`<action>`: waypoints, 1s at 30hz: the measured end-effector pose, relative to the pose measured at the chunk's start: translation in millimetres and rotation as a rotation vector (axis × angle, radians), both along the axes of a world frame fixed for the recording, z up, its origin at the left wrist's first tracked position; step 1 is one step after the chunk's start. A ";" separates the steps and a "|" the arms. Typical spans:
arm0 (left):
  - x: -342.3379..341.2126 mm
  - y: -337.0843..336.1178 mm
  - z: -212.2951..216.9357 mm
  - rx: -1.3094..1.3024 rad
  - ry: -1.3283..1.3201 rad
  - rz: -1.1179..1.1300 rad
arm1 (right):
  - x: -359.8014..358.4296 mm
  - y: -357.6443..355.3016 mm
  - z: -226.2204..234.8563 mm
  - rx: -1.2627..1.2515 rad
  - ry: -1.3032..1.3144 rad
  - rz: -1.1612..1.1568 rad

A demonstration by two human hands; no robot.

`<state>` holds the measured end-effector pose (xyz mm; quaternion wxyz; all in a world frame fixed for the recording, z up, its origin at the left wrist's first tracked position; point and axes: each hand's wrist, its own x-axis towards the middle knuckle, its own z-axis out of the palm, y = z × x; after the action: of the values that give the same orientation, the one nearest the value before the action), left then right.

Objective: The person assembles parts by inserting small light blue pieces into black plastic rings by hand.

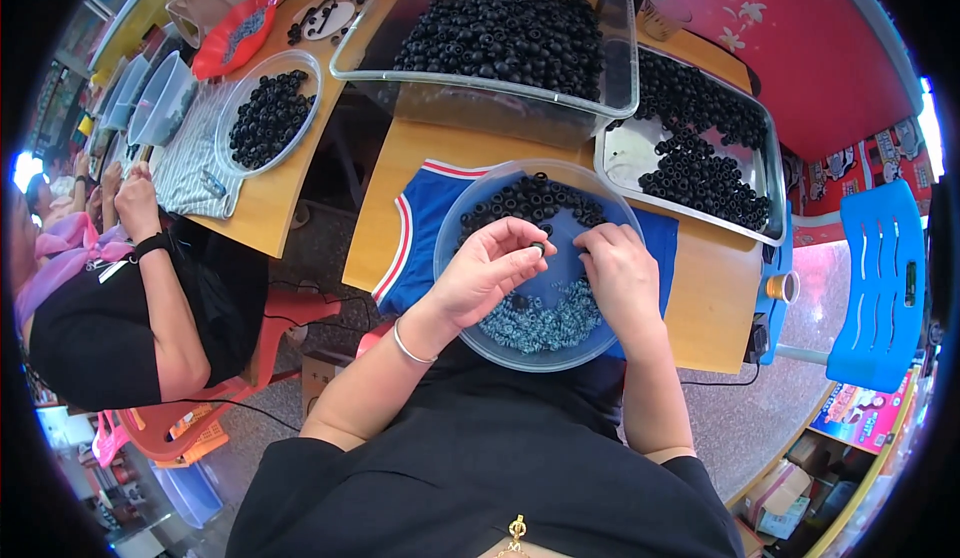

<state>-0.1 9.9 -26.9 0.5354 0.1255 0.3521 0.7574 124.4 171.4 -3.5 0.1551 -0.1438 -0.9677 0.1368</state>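
Note:
In my left hand (pixel 490 266), thumb and fingertips pinch a small black ring-shaped part (pixel 539 249), held above a round clear plastic bowl (pixel 540 365). My right hand (pixel 625 276) hangs over the bowl's right side, fingertips drawn together and pointing down; whatever they hold, if anything, is hidden. Along the far side of the bowl lie loose black ring-shaped parts (pixel 530 196). Its near side holds a heap of small thin grey-blue pieces (pixel 540 326), too small to name. Beneath the bowl a blue cloth with red and white trim (pixel 408 233) covers part of the table.
A large clear bin (pixel 480 108) heaped with black parts stands beyond the bowl. Right of it lies a metal tray (pixel 630 163) with more. At left, another person (pixel 110 318) works at a table with a bowl (pixel 222 138) and red dish (pixel 205 58). A blue chair (pixel 875 288) stands right.

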 end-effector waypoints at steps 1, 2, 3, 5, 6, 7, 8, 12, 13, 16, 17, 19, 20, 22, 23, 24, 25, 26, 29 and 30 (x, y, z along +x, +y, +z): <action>-0.2 -0.3 0.0 0.017 0.002 -0.009 | -0.3 -0.5 1.1 0.000 0.000 0.001; -0.1 -0.8 -0.1 0.033 0.004 -0.018 | -0.8 -1.0 2.9 0.001 -0.029 -0.016; 0.4 -1.4 0.6 0.032 0.003 -0.016 | -1.3 -1.3 3.8 0.002 -0.057 -0.034; 0.9 -1.7 2.9 0.002 -0.048 -0.032 | -2.3 -0.7 -1.1 -0.082 0.037 -0.011; 0.9 -1.0 2.7 0.002 -0.048 -0.031 | -3.5 -0.6 -1.6 -0.166 0.132 0.010; 1.1 0.1 2.3 0.010 -0.054 -0.023 | -4.3 -0.7 0.6 -0.165 0.132 0.010; 1.3 0.3 1.5 0.016 -0.061 -0.014 | -6.1 -2.4 7.0 -0.347 0.214 -0.018; 0.3 -0.7 0.3 0.020 -0.060 -0.013 | -7.4 -3.4 16.3 -0.700 0.389 -0.036; 0.7 -1.1 2.8 0.015 -0.054 -0.006 | -7.9 -4.5 15.5 -0.772 0.430 -0.036; 0.5 0.0 5.5 0.019 -0.067 -0.008 | -9.4 -5.8 10.3 -0.807 0.521 -0.017; 1.0 -0.1 5.8 0.028 -0.085 -0.010 | -9.3 -6.7 10.3 -0.809 0.522 -0.016; 1.3 0.3 4.4 0.038 -0.085 -0.009 | -8.4 -8.6 11.6 -0.879 0.532 0.018; 0.6 0.9 3.7 0.053 -0.084 -0.009 | -8.1 -9.1 12.9 -0.880 0.534 0.021; 0.5 -0.7 2.4 0.058 -0.080 -0.012 | -6.7 -10.4 15.1 -0.918 0.425 0.012; 0.9 -1.3 1.5 0.062 -0.081 -0.017 | -5.0 -10.9 15.2 -0.904 0.402 0.029; 0.4 -1.4 0.6 0.063 -0.080 -0.016 | -5.1 -11.6 15.3 -0.904 0.403 0.031; -0.2 -1.4 -0.3 0.074 -0.073 -0.014 | -5.7 -12.3 15.5 -0.959 0.392 0.046; -0.3 -1.3 -0.7 0.085 -0.068 -0.014 | -5.4 -13.1 15.5 -1.013 0.380 0.058; 0.6 -2.4 1.1 0.087 -0.088 -0.003 | -5.8 -15.0 13.8 -1.041 0.357 0.097; 0.8 -2.8 1.5 0.086 -0.088 -0.002 | -5.9 -15.7 12.9 -1.012 0.363 0.125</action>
<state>0.7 7.1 -25.4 0.5451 0.1152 0.2951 0.7762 118.5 155.7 9.4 0.2226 -0.1168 -0.7454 0.6174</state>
